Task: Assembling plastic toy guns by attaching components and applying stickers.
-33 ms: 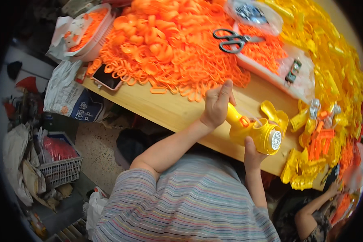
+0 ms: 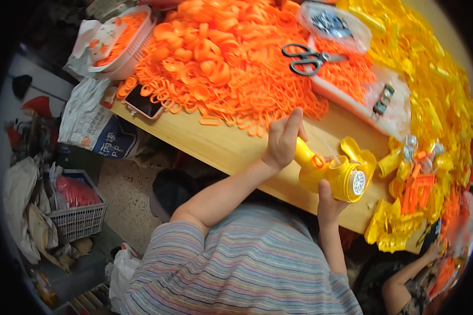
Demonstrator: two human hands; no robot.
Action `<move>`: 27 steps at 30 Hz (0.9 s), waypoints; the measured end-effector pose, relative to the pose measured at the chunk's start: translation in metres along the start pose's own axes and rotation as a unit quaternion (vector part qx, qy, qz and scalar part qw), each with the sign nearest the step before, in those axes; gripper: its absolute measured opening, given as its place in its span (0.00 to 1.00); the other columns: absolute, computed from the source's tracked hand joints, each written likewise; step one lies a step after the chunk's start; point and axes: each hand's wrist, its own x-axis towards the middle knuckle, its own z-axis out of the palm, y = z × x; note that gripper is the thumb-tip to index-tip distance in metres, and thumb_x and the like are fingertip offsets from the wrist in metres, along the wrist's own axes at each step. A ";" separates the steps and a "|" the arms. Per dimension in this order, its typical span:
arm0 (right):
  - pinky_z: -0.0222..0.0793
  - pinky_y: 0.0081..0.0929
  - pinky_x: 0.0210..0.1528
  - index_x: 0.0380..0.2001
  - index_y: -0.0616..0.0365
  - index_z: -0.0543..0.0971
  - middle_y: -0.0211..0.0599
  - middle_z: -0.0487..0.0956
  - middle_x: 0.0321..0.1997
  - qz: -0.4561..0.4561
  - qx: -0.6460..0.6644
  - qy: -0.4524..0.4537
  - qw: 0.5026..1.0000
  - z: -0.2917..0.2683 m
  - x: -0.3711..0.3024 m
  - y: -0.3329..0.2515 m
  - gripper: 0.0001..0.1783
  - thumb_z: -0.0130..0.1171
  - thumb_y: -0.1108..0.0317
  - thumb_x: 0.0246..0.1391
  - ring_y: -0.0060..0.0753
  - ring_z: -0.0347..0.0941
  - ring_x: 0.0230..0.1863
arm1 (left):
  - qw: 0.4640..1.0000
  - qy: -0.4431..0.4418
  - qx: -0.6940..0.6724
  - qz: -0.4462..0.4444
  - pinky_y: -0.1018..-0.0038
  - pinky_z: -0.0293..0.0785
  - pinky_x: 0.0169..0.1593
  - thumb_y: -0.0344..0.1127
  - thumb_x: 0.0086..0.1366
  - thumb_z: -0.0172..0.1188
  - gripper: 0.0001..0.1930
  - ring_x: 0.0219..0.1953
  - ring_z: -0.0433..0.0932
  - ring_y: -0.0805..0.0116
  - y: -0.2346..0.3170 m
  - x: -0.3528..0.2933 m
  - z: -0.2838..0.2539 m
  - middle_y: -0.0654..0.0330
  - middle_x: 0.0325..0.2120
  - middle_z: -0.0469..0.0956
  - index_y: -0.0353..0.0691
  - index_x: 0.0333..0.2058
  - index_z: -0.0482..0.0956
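Clasping a yellow plastic bulb-shaped body in the right hand, over a pale wooden table heaped with orange plastic loops. Got the left hand thumb-up by the body's narrow end, can't tell if gripping. Also spotting a grey lattice basket down left.

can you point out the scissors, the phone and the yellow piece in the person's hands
scissors [image 2: 325, 56]: head view, on the pivot between handles and blades
phone [image 2: 141, 100]: head view, on its dark screen
yellow piece [image 2: 338, 174]: head view, on its rounded body, beside the right thumb
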 end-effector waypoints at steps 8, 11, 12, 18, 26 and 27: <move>0.70 0.37 0.58 0.59 0.60 0.64 0.41 0.73 0.54 -0.053 -0.013 0.032 0.998 -0.004 -0.003 0.008 0.36 0.58 0.80 0.43 0.38 0.73 0.54 | 0.999 -0.005 0.007 -0.048 0.77 0.63 0.28 0.50 0.74 0.40 0.31 0.19 0.66 0.76 -0.003 -0.024 -0.008 0.65 0.12 0.67 0.39 0.14 0.69; 0.70 0.38 0.58 0.59 0.58 0.64 0.41 0.73 0.55 -0.034 0.014 0.018 0.999 -0.009 0.006 0.007 0.36 0.58 0.80 0.42 0.37 0.73 0.53 | 0.985 -0.051 0.123 0.108 0.77 0.64 0.27 0.44 0.70 0.51 0.22 0.19 0.67 0.72 0.003 -0.004 -0.024 0.63 0.15 0.68 0.39 0.18 0.71; 0.70 0.37 0.58 0.59 0.58 0.64 0.41 0.73 0.55 -0.027 0.027 0.015 0.999 -0.010 0.007 0.007 0.36 0.59 0.80 0.42 0.37 0.73 0.53 | 0.939 -0.086 0.242 0.228 0.76 0.64 0.27 0.41 0.67 0.56 0.18 0.19 0.67 0.70 0.008 0.008 -0.035 0.61 0.17 0.69 0.39 0.20 0.72; 0.68 0.36 0.59 0.59 0.59 0.63 0.41 0.73 0.55 -0.016 0.011 -0.012 1.000 -0.021 0.011 0.014 0.39 0.60 0.81 0.40 0.37 0.73 0.53 | 0.797 0.212 0.501 0.263 0.68 0.72 0.39 0.37 0.54 0.70 0.12 0.37 0.76 0.61 0.045 0.108 -0.149 0.57 0.35 0.75 0.37 0.31 0.79; 0.71 0.31 0.54 0.57 0.60 0.64 0.38 0.75 0.50 0.063 0.000 -0.042 0.997 -0.003 0.020 -0.003 0.39 0.65 0.79 0.38 0.32 0.74 0.50 | 0.783 0.159 0.565 0.206 0.65 0.70 0.52 0.42 0.53 0.70 0.14 0.49 0.72 0.55 0.035 0.146 -0.198 0.53 0.44 0.73 0.41 0.35 0.82; 0.72 0.30 0.52 0.57 0.60 0.64 0.37 0.76 0.49 0.061 -0.021 -0.072 0.995 -0.007 0.024 -0.002 0.39 0.66 0.78 0.37 0.31 0.75 0.48 | 0.770 0.158 0.577 0.222 0.65 0.70 0.51 0.40 0.53 0.70 0.14 0.48 0.72 0.55 0.036 0.148 -0.198 0.54 0.42 0.74 0.39 0.33 0.81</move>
